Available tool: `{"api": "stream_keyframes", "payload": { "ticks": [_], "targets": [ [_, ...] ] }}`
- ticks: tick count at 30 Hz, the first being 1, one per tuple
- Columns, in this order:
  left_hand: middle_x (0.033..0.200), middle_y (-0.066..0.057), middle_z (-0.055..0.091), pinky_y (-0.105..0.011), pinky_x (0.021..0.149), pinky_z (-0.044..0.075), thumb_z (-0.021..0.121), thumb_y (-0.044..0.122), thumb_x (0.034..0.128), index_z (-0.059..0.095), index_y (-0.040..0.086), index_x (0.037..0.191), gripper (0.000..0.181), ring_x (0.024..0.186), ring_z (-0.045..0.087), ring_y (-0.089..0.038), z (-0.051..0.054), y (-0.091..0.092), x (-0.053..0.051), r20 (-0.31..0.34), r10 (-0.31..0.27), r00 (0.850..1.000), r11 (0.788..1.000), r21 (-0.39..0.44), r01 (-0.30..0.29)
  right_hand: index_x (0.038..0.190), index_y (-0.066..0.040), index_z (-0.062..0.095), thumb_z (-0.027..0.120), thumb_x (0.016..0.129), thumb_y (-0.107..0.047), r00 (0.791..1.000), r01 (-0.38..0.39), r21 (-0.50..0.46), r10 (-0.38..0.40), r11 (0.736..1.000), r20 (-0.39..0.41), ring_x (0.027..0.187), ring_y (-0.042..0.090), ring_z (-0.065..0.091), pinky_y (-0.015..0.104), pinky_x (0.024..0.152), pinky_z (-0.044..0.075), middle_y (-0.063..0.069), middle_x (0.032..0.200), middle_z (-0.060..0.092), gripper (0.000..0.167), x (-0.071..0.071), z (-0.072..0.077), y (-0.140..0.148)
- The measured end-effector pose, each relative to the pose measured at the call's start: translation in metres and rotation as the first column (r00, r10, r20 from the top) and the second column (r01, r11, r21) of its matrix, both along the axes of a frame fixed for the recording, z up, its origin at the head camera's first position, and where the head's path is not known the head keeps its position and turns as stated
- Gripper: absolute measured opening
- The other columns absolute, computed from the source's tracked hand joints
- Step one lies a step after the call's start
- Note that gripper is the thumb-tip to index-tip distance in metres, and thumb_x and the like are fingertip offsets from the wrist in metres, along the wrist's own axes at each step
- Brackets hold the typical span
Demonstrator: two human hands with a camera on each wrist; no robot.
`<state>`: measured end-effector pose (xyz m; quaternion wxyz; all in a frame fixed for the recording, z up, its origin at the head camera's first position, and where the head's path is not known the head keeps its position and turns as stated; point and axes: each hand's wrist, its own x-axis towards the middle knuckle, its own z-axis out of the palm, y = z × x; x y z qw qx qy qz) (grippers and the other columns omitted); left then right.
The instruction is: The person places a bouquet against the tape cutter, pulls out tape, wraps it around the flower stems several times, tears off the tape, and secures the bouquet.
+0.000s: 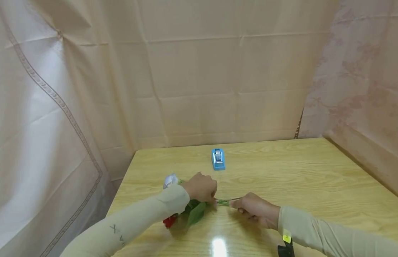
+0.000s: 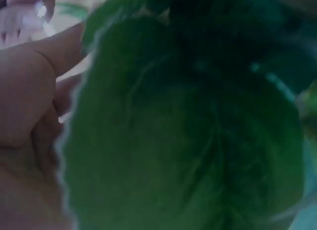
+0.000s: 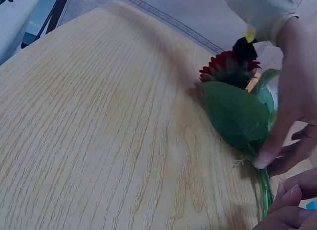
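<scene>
A small bunch of flowers lies low over the table, with a red flower (image 1: 169, 221), a pale white-lilac flower (image 1: 170, 180) and broad green leaves (image 1: 196, 213). My left hand (image 1: 201, 187) pinches its green stems (image 1: 223, 202) just below the leaves, thumb and fingers round them. Farther down, the fingers of my right hand (image 1: 255, 210) hold the stem ends. In the right wrist view the red flower (image 3: 213, 69) and a leaf (image 3: 235, 111) show beyond the left hand (image 3: 292, 111). One large leaf (image 2: 163, 141) fills most of the left wrist view and hides the grip there.
A blue tape dispenser (image 1: 218, 159) stands toward the back of the wooden table (image 1: 282, 167), beyond the hands. Cloth curtains (image 1: 199, 71) hang behind the table and along both sides. A bright reflection shows on the tabletop near the front.
</scene>
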<state>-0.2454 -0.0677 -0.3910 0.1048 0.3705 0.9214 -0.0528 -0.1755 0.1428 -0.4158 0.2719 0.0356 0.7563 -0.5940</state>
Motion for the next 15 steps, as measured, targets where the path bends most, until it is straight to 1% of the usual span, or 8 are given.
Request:
{"api": "stream_keyframes", "payload": {
  "ticks": [2, 4, 6, 9, 12, 15],
  "targets": [
    [0.067, 0.015, 0.065, -0.035, 0.078, 0.046, 0.082, 0.051, 0.0831, 0.075, 0.023, 0.076, 0.03, 0.062, 0.055, -0.003, -0.005, 0.0, 0.004, -0.022, -0.021, 1.0, 1.0, -0.004, 0.021, 0.112, 0.004, 0.07, 0.064, 0.098, -0.018, 1.0, 0.0, -0.002, 0.0, 1.0, 0.0, 0.05, 0.007, 0.024, 0.021, 0.049, 0.021, -0.003, 0.065, 0.047, 0.027, 0.0, 0.0, 0.0],
    [0.064, 0.015, 0.063, -0.035, 0.078, 0.046, 0.082, 0.049, 0.0833, 0.073, 0.022, 0.073, 0.03, 0.06, 0.054, -0.003, -0.01, -0.001, 0.007, -0.052, -0.039, 0.998, 0.999, -0.003, 0.039, 0.107, 0.003, 0.071, 0.064, 0.098, -0.017, 1.0, 0.004, 0.001, -0.004, 1.0, -0.001, 0.05, 0.007, 0.024, 0.02, 0.048, 0.021, -0.003, 0.065, 0.047, 0.023, 0.001, 0.0, 0.0],
    [0.06, 0.014, 0.06, -0.036, 0.079, 0.047, 0.083, 0.047, 0.0838, 0.07, 0.022, 0.068, 0.032, 0.058, 0.052, -0.003, -0.014, -0.001, 0.009, -0.09, -0.055, 0.994, 0.998, 0.002, 0.056, 0.097, 0.001, 0.07, 0.064, 0.098, -0.017, 1.0, 0.006, 0.007, -0.006, 1.0, -0.002, 0.05, 0.006, 0.024, 0.02, 0.048, 0.021, -0.003, 0.064, 0.046, 0.019, 0.0, 0.0, -0.001],
    [0.058, 0.013, 0.057, -0.044, 0.088, 0.05, 0.083, 0.039, 0.0864, 0.064, 0.022, 0.064, 0.034, 0.057, 0.051, -0.003, -0.019, -0.001, 0.012, -0.147, -0.081, 0.986, 0.996, 0.011, 0.084, 0.086, -0.003, 0.067, 0.065, 0.097, -0.017, 1.0, 0.013, 0.026, -0.012, 1.0, -0.005, 0.049, 0.006, 0.024, 0.02, 0.047, 0.021, -0.003, 0.063, 0.046, 0.018, 0.0, 0.0, -0.001],
    [0.062, 0.011, 0.061, -0.05, 0.094, 0.051, 0.082, 0.03, 0.0883, 0.065, 0.021, 0.065, 0.03, 0.061, 0.055, -0.004, -0.023, -0.001, 0.015, -0.198, -0.105, 0.974, 0.994, 0.019, 0.111, 0.081, -0.006, 0.065, 0.066, 0.097, -0.018, 1.0, 0.02, 0.049, -0.02, 0.999, -0.001, 0.05, 0.007, 0.025, 0.021, 0.048, 0.021, -0.003, 0.062, 0.047, 0.02, 0.0, 0.0, -0.002],
    [0.07, 0.01, 0.068, -0.045, 0.092, 0.052, 0.08, 0.027, 0.0899, 0.072, 0.021, 0.073, 0.019, 0.067, 0.06, -0.005, -0.025, -0.001, 0.019, -0.227, -0.113, 0.967, 0.992, 0.025, 0.122, 0.079, -0.007, 0.064, 0.067, 0.096, -0.02, 1.0, 0.024, 0.071, -0.024, 0.997, 0.003, 0.051, 0.008, 0.025, 0.022, 0.05, 0.021, -0.003, 0.063, 0.047, 0.022, 0.0, -0.001, -0.002]
  ]
}}
